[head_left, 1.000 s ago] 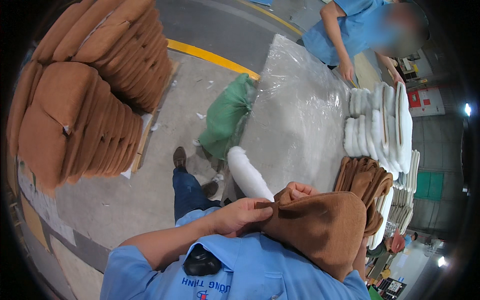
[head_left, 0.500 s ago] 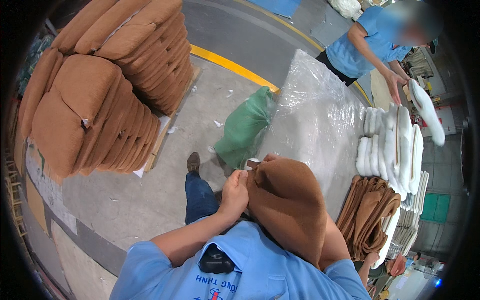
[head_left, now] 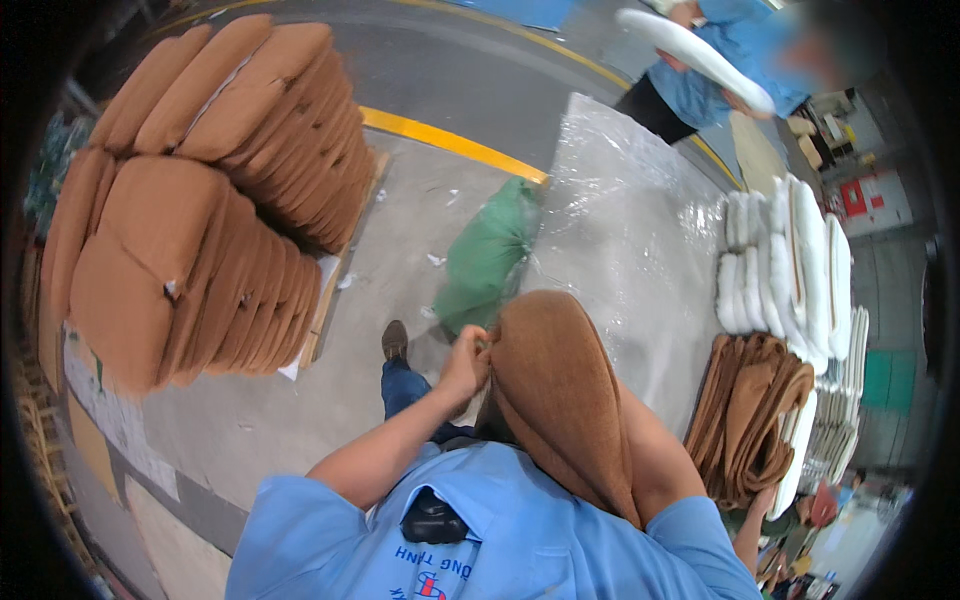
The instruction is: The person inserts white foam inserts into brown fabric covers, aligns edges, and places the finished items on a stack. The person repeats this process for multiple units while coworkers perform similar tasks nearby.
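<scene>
Cover point(head_left: 560, 390) in hand at centre of frame, held up in front of the blue shirt point(head_left: 560, 530), its lower part against the right forearm point(head_left: 660, 450). Left hand point(head_left: 467, 362) pinches its left edge, fingers closed on the cloth. Right hand hidden behind or inside the cover; cannot tell its grip.

Progress, judged from the piles: brown cushions point(head_left: 145, 265) stand in tall stacks at upper and middle left, plump, apparently the finished share. Limp folded covers point(head_left: 735, 400) lie at lower right, seemingly yet to be filled. White pads point(head_left: 750, 290) stand just above them in the frame, bare, likely also waiting. The piece in hand looks midway: cloth bulges and holds a rounded shape, but whether a pad sits inside cannot be told, nor whether its opening is closed.

Nearby: plastic-covered table point(head_left: 630, 250) right of centre, green sack point(head_left: 485, 260) beside its left edge. Co-worker point(head_left: 725, 65) at upper right holds a long white pad point(head_left: 695, 55). Another person's hand point(head_left: 766, 500) shows at lower right, near the folded covers.
</scene>
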`<state>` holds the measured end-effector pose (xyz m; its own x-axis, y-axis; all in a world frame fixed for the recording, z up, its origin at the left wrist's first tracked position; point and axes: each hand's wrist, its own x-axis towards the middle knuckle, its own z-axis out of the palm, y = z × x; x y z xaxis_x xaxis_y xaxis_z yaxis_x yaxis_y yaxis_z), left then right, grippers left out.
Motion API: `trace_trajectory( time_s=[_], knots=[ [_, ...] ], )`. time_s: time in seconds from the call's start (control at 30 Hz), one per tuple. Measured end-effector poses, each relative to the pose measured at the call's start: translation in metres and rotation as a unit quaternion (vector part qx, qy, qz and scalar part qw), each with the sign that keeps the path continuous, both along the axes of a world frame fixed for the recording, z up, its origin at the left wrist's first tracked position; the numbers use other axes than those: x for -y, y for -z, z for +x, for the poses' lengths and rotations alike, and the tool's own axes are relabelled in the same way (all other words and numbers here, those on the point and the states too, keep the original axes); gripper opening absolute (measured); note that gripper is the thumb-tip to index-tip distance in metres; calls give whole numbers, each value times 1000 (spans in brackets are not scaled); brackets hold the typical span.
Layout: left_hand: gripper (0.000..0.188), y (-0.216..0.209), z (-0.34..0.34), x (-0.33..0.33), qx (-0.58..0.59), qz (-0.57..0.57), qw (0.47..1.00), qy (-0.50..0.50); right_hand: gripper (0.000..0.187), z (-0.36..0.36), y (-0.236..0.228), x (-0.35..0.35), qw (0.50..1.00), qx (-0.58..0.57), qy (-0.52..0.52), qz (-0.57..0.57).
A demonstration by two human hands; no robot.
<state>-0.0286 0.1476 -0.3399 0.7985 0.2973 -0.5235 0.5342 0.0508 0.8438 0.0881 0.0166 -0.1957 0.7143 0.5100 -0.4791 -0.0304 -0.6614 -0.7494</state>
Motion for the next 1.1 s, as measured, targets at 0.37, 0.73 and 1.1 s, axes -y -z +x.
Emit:
trace_trajectory(
  time_s=[0.37, 0.73, 1.1],
  knots=[
    [51, -53, 62, -66, 56, -81, 889, 448, 70, -97, -166, 223, 986, -43, 51, 154],
    [45, -18, 100, -60, 123, 82, 836, 528, 28, -184, -139, 246, 886, 200, 412, -68],
    [27, -27, 134, -43, 107, -44, 789, 604, 16, -177, -156, 223, 839, 258, 471, -92]
  ],
)
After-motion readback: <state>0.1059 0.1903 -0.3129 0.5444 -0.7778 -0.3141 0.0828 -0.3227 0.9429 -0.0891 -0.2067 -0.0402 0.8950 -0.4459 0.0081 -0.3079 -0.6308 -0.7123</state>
